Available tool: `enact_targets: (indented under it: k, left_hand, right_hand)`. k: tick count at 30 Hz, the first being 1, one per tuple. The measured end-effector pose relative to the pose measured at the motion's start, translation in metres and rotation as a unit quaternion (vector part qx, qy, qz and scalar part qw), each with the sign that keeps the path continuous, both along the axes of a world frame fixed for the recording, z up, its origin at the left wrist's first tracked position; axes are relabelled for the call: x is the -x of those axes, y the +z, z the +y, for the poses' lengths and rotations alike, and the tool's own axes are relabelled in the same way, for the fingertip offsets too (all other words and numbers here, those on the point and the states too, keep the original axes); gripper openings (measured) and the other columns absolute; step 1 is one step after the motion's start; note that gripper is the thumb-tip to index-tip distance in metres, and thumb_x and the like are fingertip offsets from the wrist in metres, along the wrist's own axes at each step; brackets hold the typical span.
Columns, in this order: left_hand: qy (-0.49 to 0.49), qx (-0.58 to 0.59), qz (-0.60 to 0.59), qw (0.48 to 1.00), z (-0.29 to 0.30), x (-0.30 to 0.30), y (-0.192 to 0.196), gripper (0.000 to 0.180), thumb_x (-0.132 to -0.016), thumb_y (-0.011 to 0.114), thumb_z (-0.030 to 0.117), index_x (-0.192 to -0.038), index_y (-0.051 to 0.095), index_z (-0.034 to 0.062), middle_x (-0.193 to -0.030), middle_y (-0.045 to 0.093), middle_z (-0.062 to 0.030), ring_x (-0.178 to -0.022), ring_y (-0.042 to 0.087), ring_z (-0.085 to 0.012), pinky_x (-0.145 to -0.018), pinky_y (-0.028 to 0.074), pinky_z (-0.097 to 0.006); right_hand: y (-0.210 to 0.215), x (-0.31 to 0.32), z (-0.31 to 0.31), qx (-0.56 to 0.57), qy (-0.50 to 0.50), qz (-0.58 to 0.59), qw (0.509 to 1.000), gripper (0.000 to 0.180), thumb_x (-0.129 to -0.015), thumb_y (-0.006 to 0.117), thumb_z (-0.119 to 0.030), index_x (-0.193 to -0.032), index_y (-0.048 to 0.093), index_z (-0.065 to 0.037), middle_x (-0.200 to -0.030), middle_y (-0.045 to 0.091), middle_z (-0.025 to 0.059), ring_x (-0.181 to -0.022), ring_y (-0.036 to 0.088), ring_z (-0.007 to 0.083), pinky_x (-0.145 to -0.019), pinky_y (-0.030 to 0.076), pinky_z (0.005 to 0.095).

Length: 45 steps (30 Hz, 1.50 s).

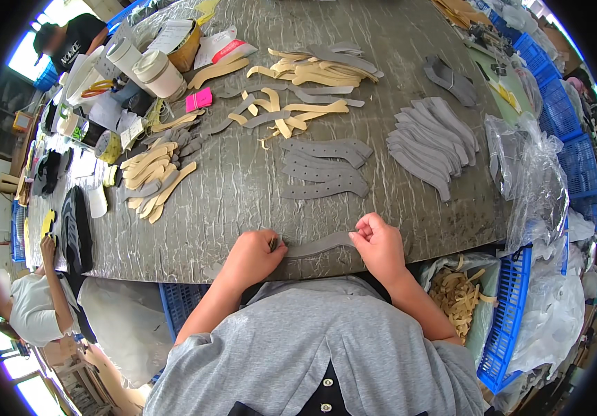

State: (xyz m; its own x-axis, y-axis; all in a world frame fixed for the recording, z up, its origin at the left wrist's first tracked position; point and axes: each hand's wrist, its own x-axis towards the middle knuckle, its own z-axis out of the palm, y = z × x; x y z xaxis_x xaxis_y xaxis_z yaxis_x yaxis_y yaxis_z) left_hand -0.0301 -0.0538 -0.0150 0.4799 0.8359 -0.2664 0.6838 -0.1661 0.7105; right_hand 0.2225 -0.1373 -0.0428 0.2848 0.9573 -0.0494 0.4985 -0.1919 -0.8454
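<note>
A long curved grey strip [320,243] lies at the near edge of the grey work table [243,194]. My left hand [253,255] pinches its left end, and my right hand [379,243] pinches its right end. Just beyond lie three grey perforated strips [326,168] in a row. A fanned stack of grey shaped pieces [431,147] sits to the right. Tan and grey strips [298,104] are scattered farther back, and another tan pile [151,173] lies at the left.
White tape rolls [153,69], a pink pad [199,100] and small clutter crowd the far left. A clear plastic bag [530,180] hangs at the right edge. Blue crates [510,312] and a bag of tan scraps [458,295] sit below. Another person [31,305] works at the left.
</note>
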Motion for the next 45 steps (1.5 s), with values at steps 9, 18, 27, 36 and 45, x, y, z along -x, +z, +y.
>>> enact_targets:
  k: [9, 18, 27, 36, 45]
  left_hand:
    - [-0.012, -0.030, 0.012, 0.999, -0.002, -0.003, 0.001, 0.017, -0.079, 0.071, 0.014, -0.080, 0.066, -0.0014, -0.071, 0.064, -0.0212, -0.067, 0.064, -0.0388, -0.060, 0.050, -0.040]
    - [-0.021, -0.042, 0.031, 0.998, -0.005, -0.002, 0.003, 0.020, -0.080, 0.070, 0.018, -0.082, 0.066, -0.0011, -0.072, 0.064, -0.0215, -0.070, 0.064, -0.0408, -0.064, 0.051, -0.045]
    - [-0.057, -0.029, 0.057, 0.996, 0.002, -0.004, 0.003, 0.023, -0.080, 0.070, 0.021, -0.082, 0.067, -0.0013, -0.070, 0.062, -0.0232, -0.066, 0.062, -0.0409, -0.059, 0.049, -0.045]
    - [-0.045, -0.122, -0.040, 0.991, -0.011, -0.009, 0.004, 0.013, -0.084, 0.068, 0.011, -0.087, 0.065, -0.0017, -0.083, 0.066, -0.0176, -0.073, 0.063, -0.0343, -0.068, 0.050, -0.040]
    - [0.049, 0.136, -0.342, 0.929, 0.013, -0.023, 0.020, 0.041, -0.097, 0.058, 0.032, -0.120, 0.055, -0.0020, -0.073, 0.053, -0.0009, -0.058, 0.048, -0.0100, -0.053, 0.042, -0.025]
  right_hand:
    - [-0.003, 0.007, -0.006, -0.005, 0.043, -0.240, 0.970, 0.021, -0.075, 0.076, -0.009, -0.092, 0.065, -0.005, -0.118, 0.062, 0.0088, -0.102, 0.061, 0.0232, -0.080, 0.050, 0.0392]
    - [-0.004, 0.016, -0.016, -0.113, 0.380, -0.272, 0.877, 0.047, -0.087, 0.064, -0.023, -0.129, 0.059, -0.003, -0.145, 0.050, 0.0094, -0.141, 0.039, 0.0263, -0.115, 0.029, 0.0455]
    - [-0.004, 0.018, -0.022, -0.094, 0.351, -0.303, 0.881, 0.054, -0.083, 0.070, -0.030, -0.133, 0.059, -0.013, -0.147, 0.047, 0.0117, -0.139, 0.040, 0.0285, -0.113, 0.030, 0.0495]
    - [0.008, 0.028, -0.011, -0.166, 0.249, -0.237, 0.925, 0.037, -0.084, 0.069, -0.026, -0.120, 0.065, -0.018, -0.124, 0.060, 0.0075, -0.123, 0.052, 0.0257, -0.107, 0.031, 0.0510]
    - [0.041, -0.045, 0.038, -0.160, 0.032, -0.395, 0.904, 0.015, -0.083, 0.062, -0.012, -0.095, 0.070, -0.016, -0.076, 0.060, -0.0013, -0.082, 0.058, 0.0211, -0.087, 0.037, 0.0443]
